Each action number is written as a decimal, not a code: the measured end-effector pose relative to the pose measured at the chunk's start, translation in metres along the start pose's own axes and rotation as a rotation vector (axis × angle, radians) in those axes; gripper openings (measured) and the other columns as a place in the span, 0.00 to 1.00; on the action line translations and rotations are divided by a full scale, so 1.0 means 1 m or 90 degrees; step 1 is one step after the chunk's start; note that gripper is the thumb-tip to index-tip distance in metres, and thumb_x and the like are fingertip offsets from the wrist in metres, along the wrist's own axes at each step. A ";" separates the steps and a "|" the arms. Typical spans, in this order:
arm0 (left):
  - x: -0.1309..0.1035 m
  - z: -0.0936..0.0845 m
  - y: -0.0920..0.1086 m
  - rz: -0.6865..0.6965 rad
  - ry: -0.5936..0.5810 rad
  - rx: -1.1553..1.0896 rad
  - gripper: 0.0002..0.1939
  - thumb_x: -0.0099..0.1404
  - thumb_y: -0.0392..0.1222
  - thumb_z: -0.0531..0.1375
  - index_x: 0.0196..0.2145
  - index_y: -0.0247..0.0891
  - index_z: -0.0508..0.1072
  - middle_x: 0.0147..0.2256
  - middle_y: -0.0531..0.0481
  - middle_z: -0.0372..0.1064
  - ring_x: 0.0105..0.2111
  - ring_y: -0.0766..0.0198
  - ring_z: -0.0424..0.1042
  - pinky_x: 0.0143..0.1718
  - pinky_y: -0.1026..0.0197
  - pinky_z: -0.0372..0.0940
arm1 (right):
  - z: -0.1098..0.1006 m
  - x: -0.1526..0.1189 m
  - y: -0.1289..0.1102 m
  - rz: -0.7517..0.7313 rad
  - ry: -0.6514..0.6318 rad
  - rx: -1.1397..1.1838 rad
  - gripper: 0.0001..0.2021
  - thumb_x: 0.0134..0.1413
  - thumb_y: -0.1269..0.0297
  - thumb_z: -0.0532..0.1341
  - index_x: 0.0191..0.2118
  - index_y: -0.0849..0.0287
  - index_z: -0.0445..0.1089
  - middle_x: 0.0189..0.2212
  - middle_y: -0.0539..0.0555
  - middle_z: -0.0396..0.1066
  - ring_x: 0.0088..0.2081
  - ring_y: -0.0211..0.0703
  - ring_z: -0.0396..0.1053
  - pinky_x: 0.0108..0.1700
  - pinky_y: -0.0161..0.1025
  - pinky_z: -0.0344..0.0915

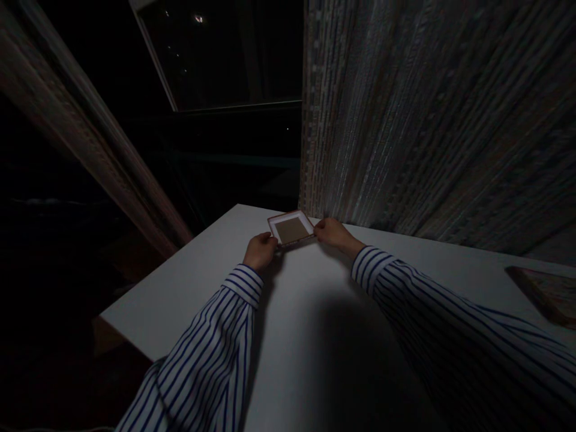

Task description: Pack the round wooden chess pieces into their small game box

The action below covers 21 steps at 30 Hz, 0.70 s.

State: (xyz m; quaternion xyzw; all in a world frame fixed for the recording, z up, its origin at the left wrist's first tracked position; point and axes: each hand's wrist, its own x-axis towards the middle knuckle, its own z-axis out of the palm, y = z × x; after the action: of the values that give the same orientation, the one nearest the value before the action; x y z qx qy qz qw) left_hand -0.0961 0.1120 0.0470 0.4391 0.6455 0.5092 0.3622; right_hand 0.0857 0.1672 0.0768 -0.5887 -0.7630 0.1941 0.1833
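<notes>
Near the far edge of the white table, a shallow box or lid [291, 230] with a white inner rim and a brown floor is held between my two hands. My left hand [261, 251] pinches its near left corner. At its right side, the fingers of my right hand [332, 233] are closed on the edge. The hollow side faces up towards me. In the dim light I cannot make out whether its underside touches the table.
The white table [189, 288] ends in a corner at the back left. A patterned flat thing with a dark edge [546, 294] lies at the right. Long string curtains [382, 108] hang behind the table, another curtain [90, 132] at the left, with a dark window [225, 54] between.
</notes>
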 end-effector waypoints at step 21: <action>-0.071 0.068 0.057 0.062 -0.030 -0.139 0.22 0.52 0.36 0.60 0.46 0.27 0.66 0.39 0.38 0.70 0.34 0.60 0.71 0.38 0.56 0.65 | -0.079 -0.089 0.059 0.003 0.185 0.109 0.13 0.49 0.69 0.53 0.37 0.66 0.72 0.28 0.55 0.73 0.28 0.37 0.69 0.30 0.31 0.60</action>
State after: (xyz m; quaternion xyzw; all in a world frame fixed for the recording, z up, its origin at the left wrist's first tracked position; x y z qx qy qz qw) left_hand 0.0031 0.0740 0.0895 0.4398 0.5554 0.5827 0.3981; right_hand 0.1954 0.1009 0.1096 -0.5947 -0.7076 0.1717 0.3407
